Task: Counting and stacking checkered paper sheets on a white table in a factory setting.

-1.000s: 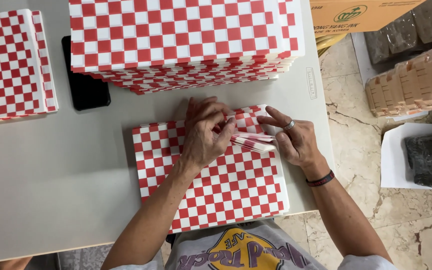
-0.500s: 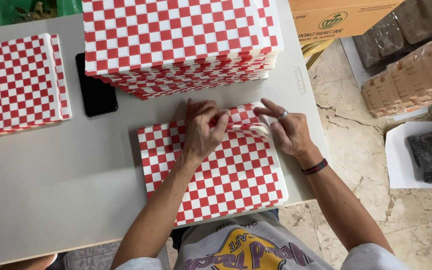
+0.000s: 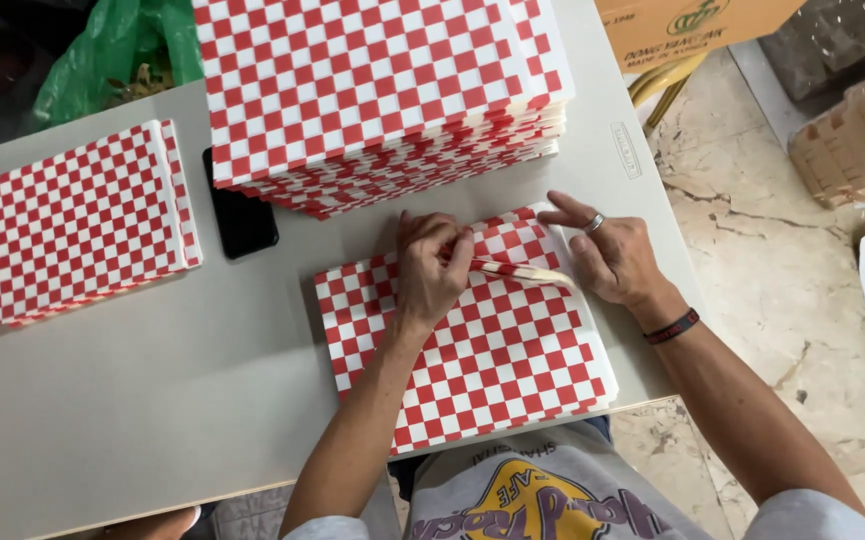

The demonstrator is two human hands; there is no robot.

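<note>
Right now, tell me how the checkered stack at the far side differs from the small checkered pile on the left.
The far stack is tall, many layers thick; the left pile is thin and low. The far stack is also wider, and the black phone is partly tucked under its edge, while the left pile lies apart. Both are red-and-white checkered paper.

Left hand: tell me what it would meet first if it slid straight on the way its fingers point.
The left hand, resting on the red-and-white checkered paper sheet, points toward the tall stack of red-and-white checkered sheets. Across a strip of grey tabletop, it would probably meet the stack's near edge first.

Bright, even overhead light, soft shadows, sharp focus throughout
</note>
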